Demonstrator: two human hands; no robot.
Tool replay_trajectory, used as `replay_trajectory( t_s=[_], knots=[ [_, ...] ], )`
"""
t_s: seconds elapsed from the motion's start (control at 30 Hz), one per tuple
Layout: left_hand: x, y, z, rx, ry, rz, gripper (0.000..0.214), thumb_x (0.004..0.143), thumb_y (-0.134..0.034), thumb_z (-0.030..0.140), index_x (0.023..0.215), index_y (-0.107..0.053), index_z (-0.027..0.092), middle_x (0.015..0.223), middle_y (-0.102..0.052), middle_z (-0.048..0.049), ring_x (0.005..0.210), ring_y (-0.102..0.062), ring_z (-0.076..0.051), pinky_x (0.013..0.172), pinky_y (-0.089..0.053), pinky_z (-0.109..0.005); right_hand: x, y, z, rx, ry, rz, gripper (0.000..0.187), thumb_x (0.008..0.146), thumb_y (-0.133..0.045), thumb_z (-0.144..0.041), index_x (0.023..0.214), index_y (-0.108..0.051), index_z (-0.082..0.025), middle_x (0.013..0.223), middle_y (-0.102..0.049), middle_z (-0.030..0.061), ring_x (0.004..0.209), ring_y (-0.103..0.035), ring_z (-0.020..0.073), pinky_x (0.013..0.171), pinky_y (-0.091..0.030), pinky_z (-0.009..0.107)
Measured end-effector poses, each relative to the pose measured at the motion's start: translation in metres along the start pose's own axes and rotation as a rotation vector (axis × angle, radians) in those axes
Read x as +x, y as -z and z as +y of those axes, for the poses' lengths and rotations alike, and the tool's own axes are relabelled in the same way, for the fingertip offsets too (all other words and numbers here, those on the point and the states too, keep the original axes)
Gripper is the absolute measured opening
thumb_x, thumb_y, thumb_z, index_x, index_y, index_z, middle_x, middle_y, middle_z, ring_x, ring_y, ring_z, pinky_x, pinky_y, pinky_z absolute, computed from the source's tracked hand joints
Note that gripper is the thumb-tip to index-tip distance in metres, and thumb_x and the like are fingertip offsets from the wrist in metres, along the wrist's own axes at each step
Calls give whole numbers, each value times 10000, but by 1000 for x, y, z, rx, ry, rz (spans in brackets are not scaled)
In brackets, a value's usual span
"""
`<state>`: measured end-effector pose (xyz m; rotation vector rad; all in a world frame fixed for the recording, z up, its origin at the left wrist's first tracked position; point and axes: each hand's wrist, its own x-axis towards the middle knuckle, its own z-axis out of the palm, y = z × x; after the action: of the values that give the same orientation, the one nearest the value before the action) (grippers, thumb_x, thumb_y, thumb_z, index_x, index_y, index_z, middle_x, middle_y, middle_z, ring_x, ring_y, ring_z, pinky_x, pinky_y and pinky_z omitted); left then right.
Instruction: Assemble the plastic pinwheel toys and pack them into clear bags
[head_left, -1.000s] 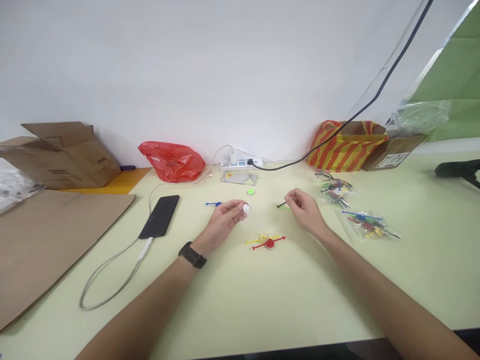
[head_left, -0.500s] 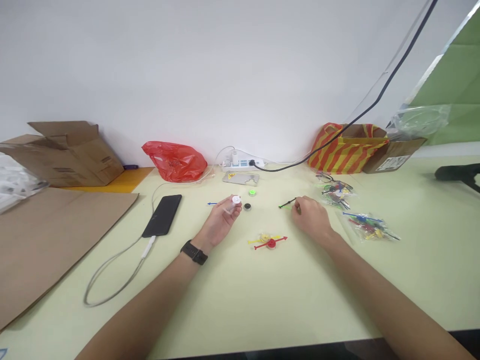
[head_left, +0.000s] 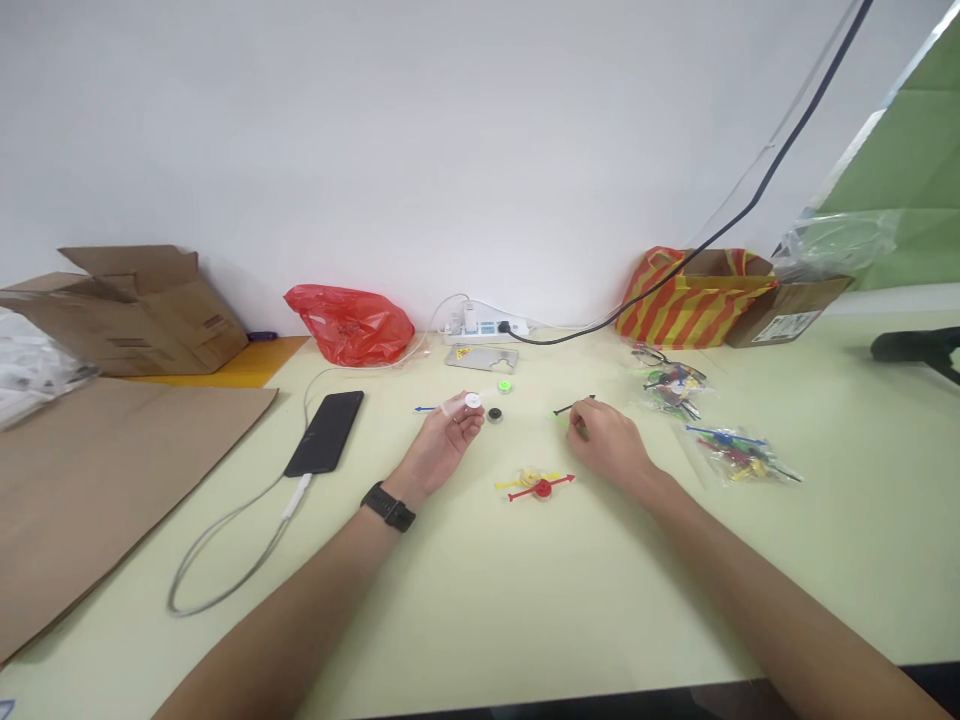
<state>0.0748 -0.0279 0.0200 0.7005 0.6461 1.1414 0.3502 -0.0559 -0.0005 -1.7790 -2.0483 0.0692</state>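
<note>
My left hand (head_left: 442, 437) is closed around a white spinner (head_left: 472, 401), its round disc at the fingertips and a pale blurred strip beside it. My right hand (head_left: 609, 440) is pinched, and a faint green sliver, seemingly a green arrow (head_left: 562, 416), shows at the fingertips. Just behind those fingers lies a black arrow (head_left: 571, 405). Between the hands are a black disc (head_left: 495, 415) and a bright green disc (head_left: 505, 387). A blue arrow (head_left: 425, 408) pokes out behind my left hand. Nearer to me lie a red arrow spinner (head_left: 543, 488) and a yellow one (head_left: 528, 476), overlapping.
Clear bags of coloured spinners (head_left: 739, 455) lie at the right. A phone (head_left: 325, 433) on a cable is left of my hand. Along the wall are a red plastic bag (head_left: 352, 325), a power strip (head_left: 487, 328), a striped bag (head_left: 682, 305) and a cardboard box (head_left: 150, 310).
My right hand has shifted left, and the green sliver moved with it. More of the black arrow's far end now shows. My left hand stays nearly in place with the white spinner.
</note>
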Motion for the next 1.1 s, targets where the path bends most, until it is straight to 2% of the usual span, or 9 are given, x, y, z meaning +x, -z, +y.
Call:
replay_trajectory(
  t_s=[0.13,0.23,0.3,0.4,0.47,0.57,0.73,0.87,1.1],
  knots=[
    [0,1,-3,78,-3,-2,233,857,-812,201,1074,-745,148,999,-755,-59,815,-695,-94,773,-565,-180,0,0,-3,75,15,5,98,835,-563,-132,796,-540,-218,868,-692,36,828,-618,205,674,-362,301],
    [1,1,-4,105,28,-9,223,883,-793,224,1088,-752,148,1098,-770,-102,865,-710,-120,825,-567,-209,0,1,-5,150,-9,-9,93,835,-570,-150,783,-540,-221,826,-695,19,779,-619,195,661,-368,297],
    [0,1,-3,88,76,-17,263,925,-752,336,1082,-758,125,1126,-769,-148,882,-720,-151,840,-575,-239,0,1,-6,211,-25,-24,103,828,-572,-155,767,-527,-224,780,-687,6,724,-609,184,642,-367,294],
    [-1,-1,-1,82,149,-53,490,937,-686,554,1083,-766,93,1131,-760,-194,895,-727,-194,859,-583,-290,0,-1,-6,293,-37,-38,126,810,-579,-159,745,-498,-228,730,-660,-10,674,-588,176,622,-367,289],
    [-2,-1,-3,165,130,-81,482,889,-755,541,1091,-768,104,1104,-761,-175,891,-721,-188,875,-571,-296,0,-3,-5,340,-27,-40,121,807,-583,-163,753,-498,-229,726,-642,-17,671,-578,175,619,-376,286],
    [-3,-2,-10,408,33,-84,409,790,-885,387,1097,-772,141,996,-768,-110,839,-702,-157,831,-548,-282,0,-6,-4,408,50,-30,97,830,-554,-142,871,-587,-224,785,-633,-12,698,-582,175,643,-412,287],
    [-7,-5,-19,747,-112,-100,376,731,-916,383,989,-782,144,861,-736,-62,760,-669,-156,732,-524,-281,-1,-11,-2,461,244,-3,358,916,-434,-75,1088,-718,-210,1001,-636,57,805,-629,182,753,-482,324],
    [-10,-7,-19,809,-110,-174,361,731,-907,406,936,-766,145,823,-724,-41,763,-668,-158,735,-525,-279,-1,-14,-1,523,295,65,420,956,-406,-65,1190,-717,-223,1058,-617,81,920,-641,205,842,-509,358],
    [-11,-9,-18,916,-149,-200,375,735,-891,449,914,-769,143,821,-734,-45,758,-658,-164,741,-523,-290,-1,-18,-1,533,326,50,484,959,-397,-46,1264,-705,-262,1080,-613,78,920,-644,209,836,-522,365]
  ],
)
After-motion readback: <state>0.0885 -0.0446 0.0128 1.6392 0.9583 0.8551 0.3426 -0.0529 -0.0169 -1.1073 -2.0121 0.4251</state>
